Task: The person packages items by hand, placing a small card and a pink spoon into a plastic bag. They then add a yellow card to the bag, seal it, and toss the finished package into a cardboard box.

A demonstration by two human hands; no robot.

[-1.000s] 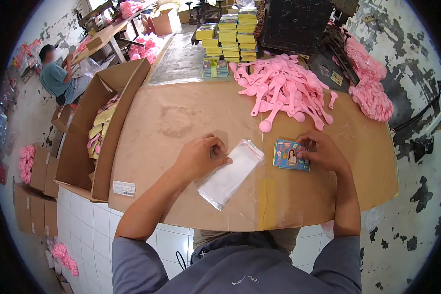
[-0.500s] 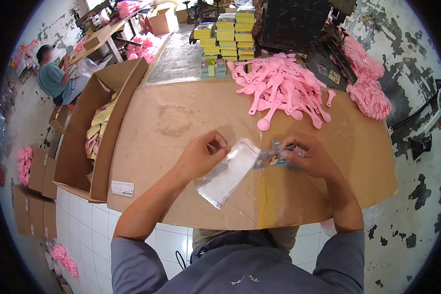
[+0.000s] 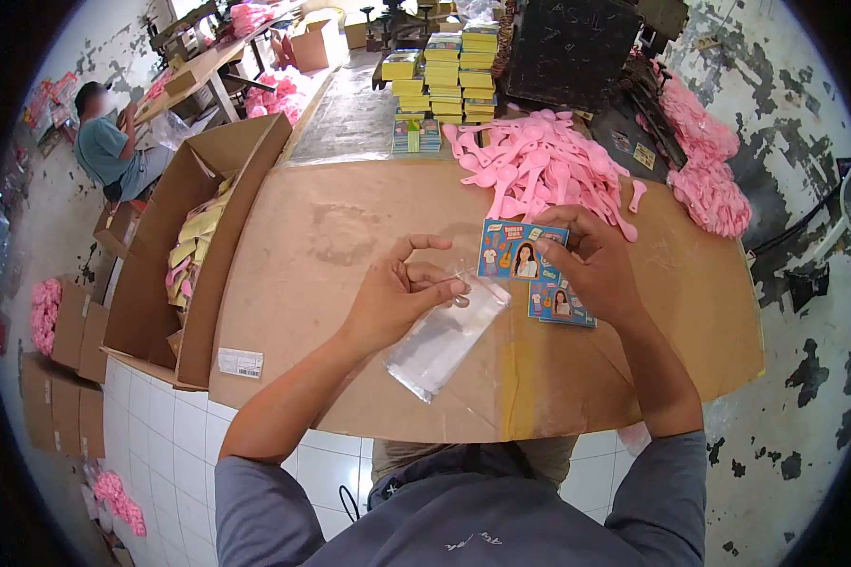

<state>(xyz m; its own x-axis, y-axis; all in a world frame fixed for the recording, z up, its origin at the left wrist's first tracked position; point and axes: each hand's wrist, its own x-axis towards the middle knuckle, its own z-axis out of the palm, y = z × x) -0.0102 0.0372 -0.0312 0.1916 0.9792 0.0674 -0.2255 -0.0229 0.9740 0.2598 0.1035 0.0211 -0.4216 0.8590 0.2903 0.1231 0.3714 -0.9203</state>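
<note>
Card (image 3: 509,249), 1 visible, is pinched in R hand (image 3: 591,263) above the card pile (image 3: 563,307) (qty unclear), now turned face-up vs 0.5 s ago, so its print shows. L hand (image 3: 395,295) has thumb + fingers at top end of clear bags (image 3: 444,342), grip can't tell, bag qty ditto; beyond, pink scoops (image 3: 537,170), too many to count, & 1 carton (image 3: 225,260) at L.
</note>
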